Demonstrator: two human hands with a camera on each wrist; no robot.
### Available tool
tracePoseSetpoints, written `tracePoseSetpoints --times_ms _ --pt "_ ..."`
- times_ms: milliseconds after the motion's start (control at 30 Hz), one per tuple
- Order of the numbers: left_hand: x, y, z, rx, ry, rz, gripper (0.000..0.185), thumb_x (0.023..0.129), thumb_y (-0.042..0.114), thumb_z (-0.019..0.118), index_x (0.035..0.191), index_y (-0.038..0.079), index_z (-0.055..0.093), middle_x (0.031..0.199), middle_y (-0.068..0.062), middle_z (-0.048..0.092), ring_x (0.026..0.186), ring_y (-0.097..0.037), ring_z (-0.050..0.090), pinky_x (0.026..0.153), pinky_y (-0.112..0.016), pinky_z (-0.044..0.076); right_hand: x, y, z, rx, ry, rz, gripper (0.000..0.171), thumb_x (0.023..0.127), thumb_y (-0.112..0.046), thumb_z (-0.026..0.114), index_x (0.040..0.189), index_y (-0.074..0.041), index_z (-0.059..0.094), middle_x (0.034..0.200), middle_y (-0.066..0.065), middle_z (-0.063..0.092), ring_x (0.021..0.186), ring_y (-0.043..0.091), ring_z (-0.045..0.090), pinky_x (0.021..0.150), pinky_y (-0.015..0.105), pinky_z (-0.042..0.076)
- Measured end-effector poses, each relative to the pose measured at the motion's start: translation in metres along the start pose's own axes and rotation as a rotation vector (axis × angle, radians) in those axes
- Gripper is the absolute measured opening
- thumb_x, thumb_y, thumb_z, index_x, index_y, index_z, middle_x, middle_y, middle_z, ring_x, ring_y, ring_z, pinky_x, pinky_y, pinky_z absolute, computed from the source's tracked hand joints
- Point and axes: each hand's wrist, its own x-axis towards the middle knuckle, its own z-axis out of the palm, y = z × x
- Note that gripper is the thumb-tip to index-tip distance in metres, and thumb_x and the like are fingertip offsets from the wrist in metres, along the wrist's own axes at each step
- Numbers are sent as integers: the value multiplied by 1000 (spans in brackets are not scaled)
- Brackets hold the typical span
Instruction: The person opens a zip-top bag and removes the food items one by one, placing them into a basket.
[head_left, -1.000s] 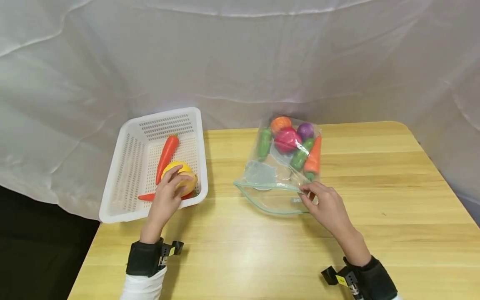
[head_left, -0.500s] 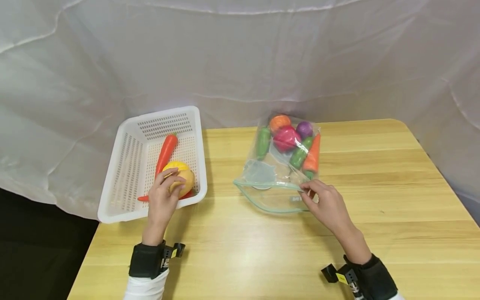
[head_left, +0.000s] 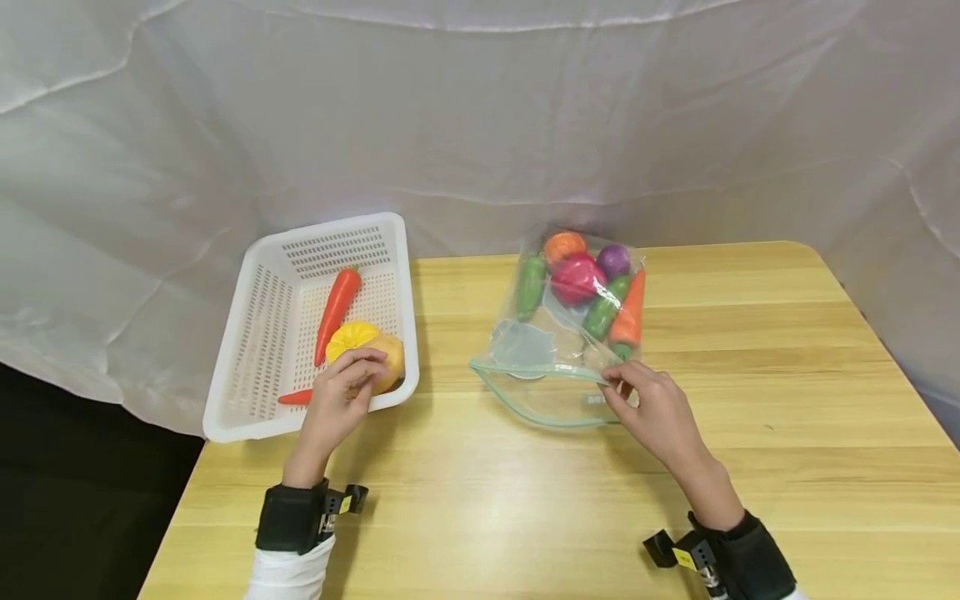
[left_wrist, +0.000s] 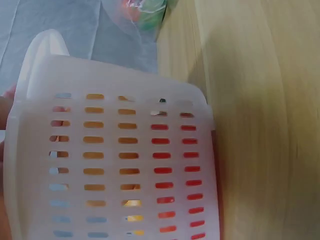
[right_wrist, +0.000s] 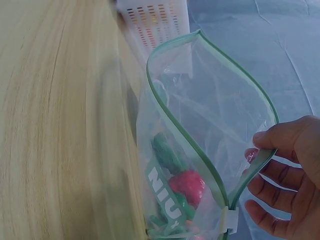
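Note:
My left hand [head_left: 337, 404] reaches over the near rim of a white slotted basket [head_left: 225, 392]. Its bent fingers touch a tan-orange round toy vegetable [head_left: 392, 367] beside a yellow ribbed pumpkin [head_left: 351, 335]; whether they grip it is unclear. Red chilli peppers [head_left: 337, 304] lie in the basket too. On the right, my right hand [head_left: 660, 412] pinches the green-edged mouth of a clear zip bag [head_left: 521, 342] between thumb and fingers. That mouth gapes in the right wrist view, near a white slider [right_wrist: 230, 220]. Toy vegetables fill the bag's far end, including a carrot [head_left: 628, 310].
Basket and bag stand apart on a wooden table [head_left: 480, 500]. Behind them hangs a pale grey cloth [head_left: 480, 125]. The basket's slotted wall [left_wrist: 110, 150] takes up much of the left wrist view, hiding most of the left hand.
The tan-orange round vegetable has shifted right against the basket's right side, and my left fingertips have moved right with it. My right hand and the bag have stayed in place.

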Motion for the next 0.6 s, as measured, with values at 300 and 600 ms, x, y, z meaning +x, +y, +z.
tracePoseSetpoints --times_ms 300,600 --pt "1 2 13 107 280 -90 25 71 -23 52 71 -2 67 87 -18 64 81 -31 61 60 -11 37 1 1 -1 -7 2 -3 13 75 1 70 87 -3 70 74 3 66 61 11 56 58 28 44" --pt "1 44 61 -158 295 239 25 66 -18 47 68 -1 65 77 -15 64 75 -26 58 76 -22 48 3 2 1 -7 -20 9 12 76 0 70 87 -4 69 74 3 65 62 11 56 57 27 44"
